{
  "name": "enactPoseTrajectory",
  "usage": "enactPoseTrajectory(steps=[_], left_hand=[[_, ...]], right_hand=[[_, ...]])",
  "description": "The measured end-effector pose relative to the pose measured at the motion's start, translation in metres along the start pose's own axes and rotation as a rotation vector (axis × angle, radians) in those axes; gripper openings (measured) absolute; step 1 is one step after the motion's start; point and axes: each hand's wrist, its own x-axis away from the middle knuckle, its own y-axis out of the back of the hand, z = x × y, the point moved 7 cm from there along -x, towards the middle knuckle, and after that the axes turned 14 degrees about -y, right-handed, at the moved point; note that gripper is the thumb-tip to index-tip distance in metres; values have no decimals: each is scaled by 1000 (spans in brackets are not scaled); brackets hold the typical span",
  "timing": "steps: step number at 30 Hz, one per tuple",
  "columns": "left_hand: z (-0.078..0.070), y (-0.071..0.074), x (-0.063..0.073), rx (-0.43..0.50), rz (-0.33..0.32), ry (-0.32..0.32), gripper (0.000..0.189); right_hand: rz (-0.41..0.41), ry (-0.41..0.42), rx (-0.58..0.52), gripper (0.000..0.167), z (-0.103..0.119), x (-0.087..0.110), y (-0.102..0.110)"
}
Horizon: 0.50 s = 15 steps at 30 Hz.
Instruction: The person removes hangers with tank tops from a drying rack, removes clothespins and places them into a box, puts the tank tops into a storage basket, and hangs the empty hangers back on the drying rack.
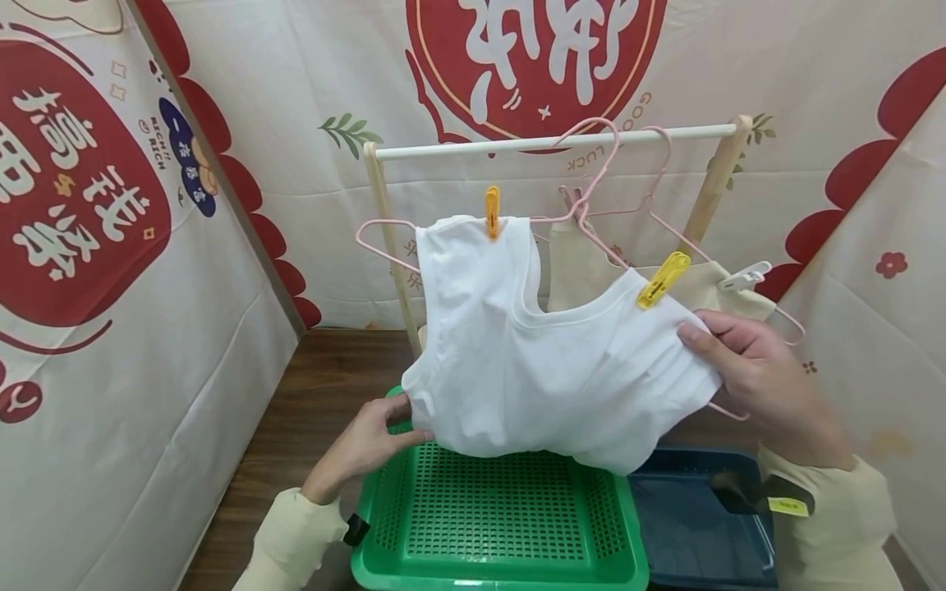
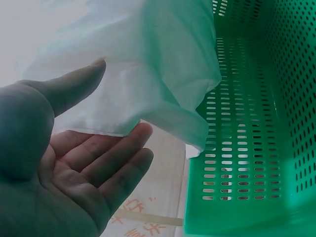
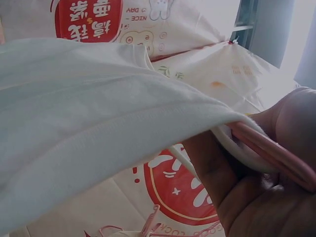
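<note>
Two clips [image 1: 663, 281] sit on the white top [image 1: 569, 377], mid-frame on a pink hanger [image 1: 550, 219]; the right hand [image 1: 764, 373] pinches its right edge, the left hand [image 1: 369, 443] loosely spread at lower left. A sharp tug could tilt the hanger, dragging fabric free.

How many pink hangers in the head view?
2. Front hanger: inside the white garment. Rear hanger: behind it on the white rail, with the beige cloth. More could be hidden behind the fabric.
</note>
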Motion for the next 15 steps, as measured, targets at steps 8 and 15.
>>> enactPoseTrajectory(steps=[8, 15], left_hand=[[-4, 5, -1, -37, -77, 9, 23], [-11, 15, -3, -24, -145, -26, 22]], right_hand=[[-37, -25, 58, 33, -3, -2, 0], [-43, -33, 54, 33, -6, -3, 2]])
